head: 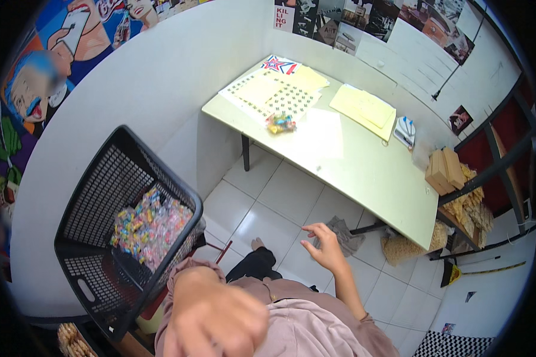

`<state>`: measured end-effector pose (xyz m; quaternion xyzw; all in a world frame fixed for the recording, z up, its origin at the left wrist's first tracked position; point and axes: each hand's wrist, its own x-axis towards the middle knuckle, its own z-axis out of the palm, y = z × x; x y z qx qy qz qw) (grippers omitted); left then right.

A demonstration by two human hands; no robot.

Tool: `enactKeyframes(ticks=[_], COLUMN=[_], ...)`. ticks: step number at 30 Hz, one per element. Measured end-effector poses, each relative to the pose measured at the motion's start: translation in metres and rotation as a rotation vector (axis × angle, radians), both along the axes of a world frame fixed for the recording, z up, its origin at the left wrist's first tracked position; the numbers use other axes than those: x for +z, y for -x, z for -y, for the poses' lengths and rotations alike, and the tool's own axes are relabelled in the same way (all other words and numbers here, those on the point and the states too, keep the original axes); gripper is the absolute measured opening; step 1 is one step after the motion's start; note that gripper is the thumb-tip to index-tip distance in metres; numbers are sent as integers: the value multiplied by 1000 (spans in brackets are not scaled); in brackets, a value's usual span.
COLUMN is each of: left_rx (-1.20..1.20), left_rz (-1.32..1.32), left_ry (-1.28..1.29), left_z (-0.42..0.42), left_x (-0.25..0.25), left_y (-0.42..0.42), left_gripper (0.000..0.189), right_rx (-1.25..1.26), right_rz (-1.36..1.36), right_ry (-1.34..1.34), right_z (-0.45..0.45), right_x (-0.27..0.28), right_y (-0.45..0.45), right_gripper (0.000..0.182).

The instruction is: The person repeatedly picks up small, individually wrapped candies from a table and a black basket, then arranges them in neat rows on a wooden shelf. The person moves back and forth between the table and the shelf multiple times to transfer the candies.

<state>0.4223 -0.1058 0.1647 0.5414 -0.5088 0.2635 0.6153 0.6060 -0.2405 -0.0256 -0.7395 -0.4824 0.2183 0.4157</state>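
My left hand [219,317] is raised close to the camera at the bottom of the view. Its fingers curl downward, and whether they hold anything is hidden. Over the floor in front of my body, my right hand [325,249] hangs with thumb and fingers apart and nothing between them. To my left is a tilted black plastic basket [102,196], with many small wrapped candies [149,230] inside. A small cluster of colourful wrapped pieces [281,123] lies near the left end of the pale table [370,178].
Patterned paper sheets [290,96] and a yellow stack [364,109] lie on the table. A small white device, perhaps a scale [404,131], stands beyond them. Brown boxes [444,167] sit on a shelf at right. A grey cloth [341,236] and a filled bag [406,247] are on the tiled floor.
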Motion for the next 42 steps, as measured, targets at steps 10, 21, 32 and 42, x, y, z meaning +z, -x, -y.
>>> enactKeyframes(ticks=[10, 21, 32, 42], left_rx=[638, 1338, 1898, 2113], left_rz=[-739, -513, -181, -609], left_ry=[493, 944, 1128, 1055], left_z=[-98, -117, -87, -126], left_x=[-110, -112, -107, -87], left_y=[-52, -10, 121, 299], left_gripper=[55, 46, 28, 23], right_rx=[46, 197, 656, 1265], right_rz=[70, 359, 203, 183], right_ry=[77, -8, -476, -635], right_z=[-99, -246, -355, -414], right_x=[-21, -45, 52, 134], right_y=[-65, -145, -16, 223], right_gripper=[25, 49, 22, 29])
